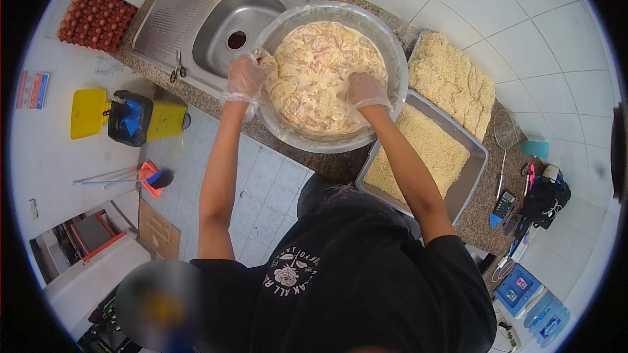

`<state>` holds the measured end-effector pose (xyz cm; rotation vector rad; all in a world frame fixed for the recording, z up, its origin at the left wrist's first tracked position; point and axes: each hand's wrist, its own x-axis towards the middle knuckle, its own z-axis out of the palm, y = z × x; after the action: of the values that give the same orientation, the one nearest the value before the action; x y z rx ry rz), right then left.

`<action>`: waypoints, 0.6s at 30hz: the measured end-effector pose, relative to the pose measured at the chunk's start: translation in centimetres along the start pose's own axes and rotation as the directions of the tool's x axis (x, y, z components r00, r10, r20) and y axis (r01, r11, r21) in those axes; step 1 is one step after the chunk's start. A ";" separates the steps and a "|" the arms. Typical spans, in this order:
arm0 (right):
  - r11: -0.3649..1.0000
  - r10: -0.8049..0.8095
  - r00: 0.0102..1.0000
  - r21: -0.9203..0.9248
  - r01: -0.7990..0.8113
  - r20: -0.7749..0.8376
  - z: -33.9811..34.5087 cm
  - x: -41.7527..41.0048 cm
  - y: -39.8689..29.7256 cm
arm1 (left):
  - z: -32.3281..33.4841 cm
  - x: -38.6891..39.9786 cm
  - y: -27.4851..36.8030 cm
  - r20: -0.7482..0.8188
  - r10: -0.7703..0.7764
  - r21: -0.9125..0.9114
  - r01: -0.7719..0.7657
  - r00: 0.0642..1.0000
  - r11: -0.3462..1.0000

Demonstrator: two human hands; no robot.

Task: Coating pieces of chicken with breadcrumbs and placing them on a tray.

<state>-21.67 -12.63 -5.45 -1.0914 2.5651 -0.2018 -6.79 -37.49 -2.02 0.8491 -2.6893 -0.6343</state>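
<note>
A large round metal basin point(331, 146) stands on the granite counter, partly over the sink's edge. It holds pieces of raw meat in a creamy batter point(321, 83). My left hand point(245, 76), in a clear plastic glove, is at the basin's left rim with its fingers curled; a batter-coated lump shows beside the fingers, but whether they grip it I cannot tell. My right hand point(364, 89), gloved the same way, reaches into the batter at the basin's right side, its fingertips hidden in the mix.
A grey tub point(478, 171) of crumbs and a tray heaped with breaded pieces point(449, 81) lie right of the basin. A steel sink point(216, 34), scissors point(177, 67) and stacked egg trays point(98, 18) are at left. A wire skimmer point(504, 132) lies at right.
</note>
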 end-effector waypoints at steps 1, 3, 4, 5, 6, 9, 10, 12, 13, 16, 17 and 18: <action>0.999 -0.016 0.999 0.037 0.018 -0.034 -0.3 -0.5 0.1 | -0.9 -0.1 0.6 0.001 -0.004 0.001 0.004 1.000 1.000; 0.996 -0.032 0.997 0.075 0.038 -0.068 -0.8 -1.1 0.3 | -2.6 -0.4 1.9 0.058 0.071 -0.186 -0.059 0.996 0.981; 0.998 -0.024 0.996 0.063 0.030 -0.090 -1.0 -1.4 0.4 | -3.1 -0.6 2.6 0.058 0.071 -0.185 -0.059 0.996 0.981; 0.998 -0.015 0.994 0.052 0.021 -0.112 -1.1 -1.6 0.7 | -3.4 -0.9 3.3 0.050 0.091 -0.229 -0.077 0.995 0.970; 0.998 -0.017 0.993 0.052 0.023 -0.115 -0.8 -1.5 1.3 | -3.7 -1.2 3.9 0.038 0.110 -0.271 -0.096 0.993 0.958; 0.989 -0.101 0.962 0.080 0.125 -0.255 -0.6 -1.7 2.7 | -3.6 -1.8 5.3 0.067 0.128 -0.257 -0.107 0.989 0.960; 0.987 -0.114 0.967 0.086 0.137 -0.227 -2.8 -2.6 2.3 | -3.5 -2.1 5.8 0.068 0.130 -0.257 -0.109 0.989 0.960; 0.987 -0.112 0.971 0.090 0.133 -0.209 -5.2 -4.5 2.7 | -3.2 -2.5 7.3 0.050 0.137 -0.269 -0.119 0.989 0.956; 0.961 -0.270 0.917 -0.147 0.236 -0.294 -5.9 -5.5 3.8 | -3.2 -2.8 8.0 0.052 0.148 -0.273 -0.129 0.988 0.953; 0.962 -0.264 0.880 -0.047 0.268 -0.395 -9.0 -9.5 6.0 | -2.7 -3.8 10.7 0.042 0.259 -0.208 -0.245 0.965 0.947; 0.928 -0.096 0.911 0.296 0.228 -0.401 -10.2 -11.0 6.7 | -2.7 -4.3 12.1 0.054 0.298 -0.283 -0.271 0.953 0.920; 0.932 -0.070 0.912 0.298 0.204 -0.404 -11.2 -12.5 7.6 | -2.7 -4.9 13.7 0.066 0.341 -0.358 -0.297 0.938 0.886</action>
<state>-22.82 1.64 6.25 -1.1937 2.6378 -0.9448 -8.50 -25.42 6.35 0.2727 -2.6230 -1.0615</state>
